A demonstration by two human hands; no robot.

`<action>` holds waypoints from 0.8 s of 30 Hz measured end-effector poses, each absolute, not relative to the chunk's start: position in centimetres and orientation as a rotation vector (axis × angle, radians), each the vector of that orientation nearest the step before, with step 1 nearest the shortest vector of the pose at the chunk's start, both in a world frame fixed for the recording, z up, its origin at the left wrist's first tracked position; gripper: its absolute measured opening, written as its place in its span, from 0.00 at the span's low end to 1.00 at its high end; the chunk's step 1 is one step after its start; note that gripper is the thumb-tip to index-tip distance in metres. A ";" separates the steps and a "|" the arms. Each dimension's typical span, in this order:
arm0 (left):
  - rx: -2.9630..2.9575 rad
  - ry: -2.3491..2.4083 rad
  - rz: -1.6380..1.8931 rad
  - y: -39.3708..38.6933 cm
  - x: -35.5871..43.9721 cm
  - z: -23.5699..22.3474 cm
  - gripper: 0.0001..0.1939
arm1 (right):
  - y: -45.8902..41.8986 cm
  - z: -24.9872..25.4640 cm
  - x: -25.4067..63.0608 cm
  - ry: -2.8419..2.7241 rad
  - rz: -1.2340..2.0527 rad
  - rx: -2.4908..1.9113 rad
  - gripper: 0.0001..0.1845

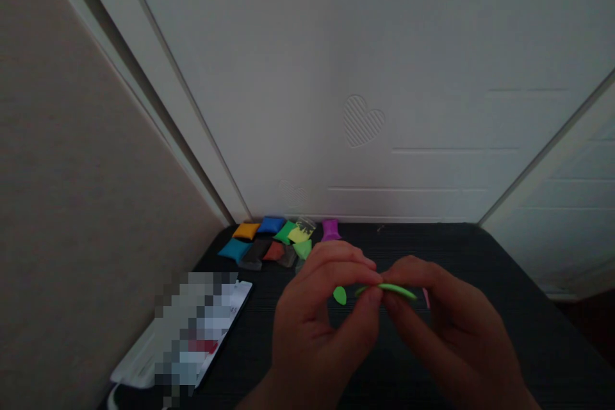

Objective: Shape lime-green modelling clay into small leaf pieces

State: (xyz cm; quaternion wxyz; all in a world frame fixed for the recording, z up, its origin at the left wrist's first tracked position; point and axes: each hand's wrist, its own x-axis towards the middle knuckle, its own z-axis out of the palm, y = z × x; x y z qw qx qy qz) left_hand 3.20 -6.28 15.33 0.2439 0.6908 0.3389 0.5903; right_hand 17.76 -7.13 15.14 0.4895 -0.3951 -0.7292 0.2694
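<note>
Above the dark table, a thin, slightly bent piece of green modelling clay [400, 291] is seen almost edge-on. My left hand [321, 320] pinches its left part between thumb and fingertips. My right hand [449, 327] grips it from the other side, thumb below and index finger on top. The fingertips of both hands meet at the piece. Behind the left hand, a small leaf-shaped green clay piece [340, 295] lies on the table. A pink piece [426, 298] shows partly past my right fingers; the rest of it is hidden.
Several coloured clay packets lie at the back left, among them an orange packet [246, 230], a blue packet [271, 225] and a purple packet [330, 229]. A tablet-like device [225, 320], partly pixelated, rests at the left edge of the black table [500, 288]. A white panelled wall [298, 77] stands behind.
</note>
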 end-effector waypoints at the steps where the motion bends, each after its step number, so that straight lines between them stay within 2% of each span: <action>1: 1.880 0.924 1.622 -6.3 3.2 15.3 0.11 | -7.1 15.1 17.8 -1.787 0.652 -0.964 0.11; 6: 1.786 0.945 1.633 -6.2 3.3 14.8 0.10 | -7.1 15.0 17.5 -1.725 0.573 -0.982 0.14; 17: 1.761 0.943 1.611 -5.8 3.3 14.8 0.09 | -6.9 14.9 17.4 -1.658 0.594 -0.982 0.12; 24: 1.174 0.740 1.748 -5.5 4.2 14.1 0.07 | -6.5 14.1 17.1 -1.555 0.646 -0.968 0.16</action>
